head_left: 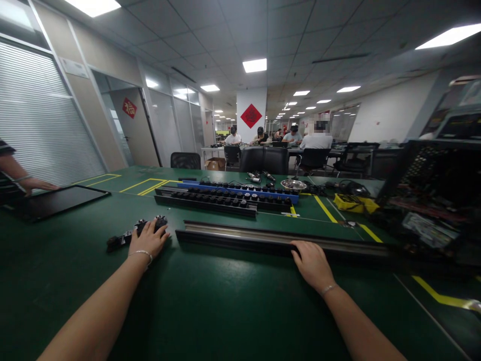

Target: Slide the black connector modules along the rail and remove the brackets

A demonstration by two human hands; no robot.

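The two hands are low over a green table (229, 311). The left hand (148, 239) lies on some small black parts (119, 241), with its fingers a bit apart. I can't tell if it grips them. The right hand (313, 263) has its fingers bent at the near edge of a long black rail (236, 241), with the thumb low in front. I can't tell how tight it holds. The rail lies flat on the table, just past the left hand's fingers and off to the right.

Over on the left, another person's hand (41, 185) is by a flat black panel (71, 199). Behind the rail are more black rails (203, 204) with round black bits in rows, and a blue rail (188, 186). Next come a yellow box (349, 203) and a shiny bowl (294, 188). Far back, people sit at a table, near a red diamond sign (251, 116).
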